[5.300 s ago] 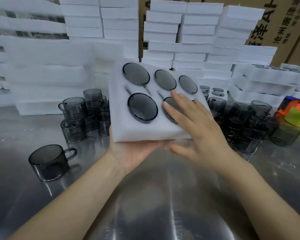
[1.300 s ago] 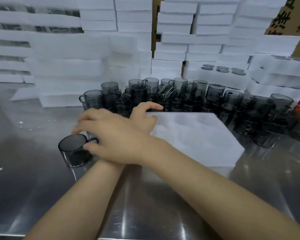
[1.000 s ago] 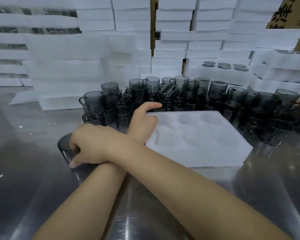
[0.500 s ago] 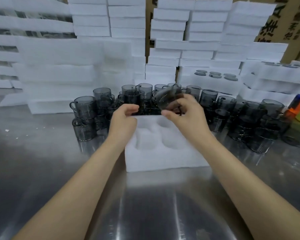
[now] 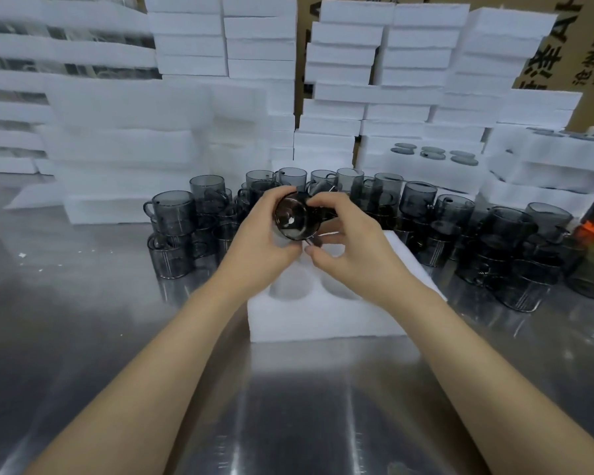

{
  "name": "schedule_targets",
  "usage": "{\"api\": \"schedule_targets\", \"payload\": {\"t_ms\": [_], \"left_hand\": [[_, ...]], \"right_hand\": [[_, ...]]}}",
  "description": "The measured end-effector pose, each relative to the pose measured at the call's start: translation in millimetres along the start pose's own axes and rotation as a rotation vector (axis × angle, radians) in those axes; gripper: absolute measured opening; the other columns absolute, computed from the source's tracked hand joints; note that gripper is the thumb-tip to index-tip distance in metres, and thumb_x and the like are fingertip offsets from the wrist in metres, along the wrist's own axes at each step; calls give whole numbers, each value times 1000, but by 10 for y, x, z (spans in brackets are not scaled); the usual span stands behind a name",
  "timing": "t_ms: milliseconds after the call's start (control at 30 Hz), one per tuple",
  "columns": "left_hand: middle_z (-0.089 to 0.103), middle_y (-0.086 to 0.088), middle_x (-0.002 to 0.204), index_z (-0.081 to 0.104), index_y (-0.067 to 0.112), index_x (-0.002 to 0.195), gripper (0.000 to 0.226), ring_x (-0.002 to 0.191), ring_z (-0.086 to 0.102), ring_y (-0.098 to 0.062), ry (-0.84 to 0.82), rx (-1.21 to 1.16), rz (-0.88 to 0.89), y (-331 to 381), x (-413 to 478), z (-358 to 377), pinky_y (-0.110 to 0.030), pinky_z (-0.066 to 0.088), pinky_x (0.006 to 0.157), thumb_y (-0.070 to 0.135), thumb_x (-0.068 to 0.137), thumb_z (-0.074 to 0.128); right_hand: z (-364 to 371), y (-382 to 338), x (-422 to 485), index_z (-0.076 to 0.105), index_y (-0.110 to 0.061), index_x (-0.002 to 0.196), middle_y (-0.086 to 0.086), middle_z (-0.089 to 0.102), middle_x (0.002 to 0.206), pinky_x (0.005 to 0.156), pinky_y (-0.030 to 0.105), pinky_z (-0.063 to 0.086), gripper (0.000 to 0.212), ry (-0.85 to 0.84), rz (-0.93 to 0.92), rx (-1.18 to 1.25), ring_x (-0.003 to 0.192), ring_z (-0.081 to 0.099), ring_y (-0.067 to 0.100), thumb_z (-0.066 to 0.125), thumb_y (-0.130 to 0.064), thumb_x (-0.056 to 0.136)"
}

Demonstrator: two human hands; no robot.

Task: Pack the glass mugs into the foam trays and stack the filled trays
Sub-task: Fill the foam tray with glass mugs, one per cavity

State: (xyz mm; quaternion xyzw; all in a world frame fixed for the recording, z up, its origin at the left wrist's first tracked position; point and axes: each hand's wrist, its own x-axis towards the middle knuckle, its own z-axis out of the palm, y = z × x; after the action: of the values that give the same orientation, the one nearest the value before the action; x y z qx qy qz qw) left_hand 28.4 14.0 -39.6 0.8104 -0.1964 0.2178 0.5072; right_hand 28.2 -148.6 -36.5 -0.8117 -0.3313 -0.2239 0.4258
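both hands, left hand and right hand, grip one smoky glass mug between them, foam tray just beneath.

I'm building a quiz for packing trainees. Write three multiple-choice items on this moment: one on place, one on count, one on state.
1. Where is the smoky grey glass mug? A) on the floor B) held over the white foam tray C) in a sink
2. How many hands grip it? A) none B) one C) two
3. The tray's visible pockets are: A) empty B) filled C) taped shut
Answers: B, it hangs above the tray; C, left hand and right hand clasp it; A, bare foam shows.
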Motion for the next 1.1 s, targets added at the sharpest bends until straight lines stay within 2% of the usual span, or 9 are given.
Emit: {"api": "schedule_targets", "payload": {"t_ms": [100, 233, 400, 500, 633, 767, 933, 1033, 1100], "left_hand": [[55, 8, 119, 43, 18, 131, 68, 107, 53, 1, 37, 6, -26, -8, -1, 10, -6, 39, 88, -10, 73, 64], [56, 12, 108, 42, 18, 125, 61, 98, 54, 2, 23, -18, -80, -35, 8, 1, -5, 40, 80, -9, 74, 62], [37, 5, 122, 47, 18, 122, 51, 115, 47, -6, 25, 4, -163, -50, 13, 23, -15, 38, 96, 12, 77, 71], [51, 4, 117, 41, 20, 127, 57, 108, 54, -7, 29, -60, -218, -42, 7, 12, -26, 44, 95, 23, 79, 72], [63, 8, 94, 44, 27, 109, 44, 86, 63, -5, 12, -84, -256, -23, -1, -12, -32, 50, 83, 34, 70, 61], [61, 11, 94, 54, 26, 104, 32, 88, 56, -5, -9, -164, -251, -30, 16, -14, -27, 42, 81, 41, 75, 50], [55, 1, 116, 53, 21, 119, 25, 108, 53, -10, -60, -146, -219, -78, 27, -17, -15, 37, 81, 20, 94, 54], [56, 2, 110, 53, 15, 117, 22, 102, 53, -9, -79, -168, -204, -62, 20, -25, -12, 40, 82, 14, 95, 53], [58, -7, 113, 53, 10, 114, 19, 102, 53, -12, -89, -206, -208, -47, 17, -36, -18, 42, 89, 10, 95, 53]], "right_hand": [[1, -3, -5, 41, -40, 119, -25, 49, 119, 86, 16, 50, 58, -29, 14, 26, 95, 61, 2, 64, -4, 80], [1, 11, 0, 46, -35, 117, -22, 52, 115, 85, 14, 50, 55, -47, 36, 42, 93, 62, 0, 64, 3, 81], [-10, 13, 4, 58, -17, 115, -4, 55, 120, 86, 19, 53, 43, -63, 37, 32, 91, 63, 6, 67, 6, 80], [-18, -6, 2, 62, -14, 114, -3, 58, 115, 85, 17, 52, 39, -54, 37, 31, 90, 64, 5, 69, 4, 80], [-22, -16, 3, 64, -11, 109, -3, 58, 103, 83, 19, 54, 34, -52, 40, 41, 83, 66, 4, 68, 7, 80], [-15, 1, 7, 64, -8, 104, -3, 58, 99, 83, 24, 55, 32, -66, 77, 28, 84, 66, 6, 70, 7, 77], [-25, 14, -2, 63, -10, 104, 3, 54, 114, 86, 22, 53, 30, -51, 72, 18, 91, 65, 11, 71, 2, 78], [-24, 22, 1, 63, -10, 103, 2, 51, 128, 87, 16, 50, 28, -66, 72, -35, 92, 64, 9, 73, -3, 79], [-19, 23, 3, 63, -8, 103, 1, 55, 124, 86, 16, 50, 26, -73, 64, -52, 93, 64, 12, 70, 0, 80]]}}
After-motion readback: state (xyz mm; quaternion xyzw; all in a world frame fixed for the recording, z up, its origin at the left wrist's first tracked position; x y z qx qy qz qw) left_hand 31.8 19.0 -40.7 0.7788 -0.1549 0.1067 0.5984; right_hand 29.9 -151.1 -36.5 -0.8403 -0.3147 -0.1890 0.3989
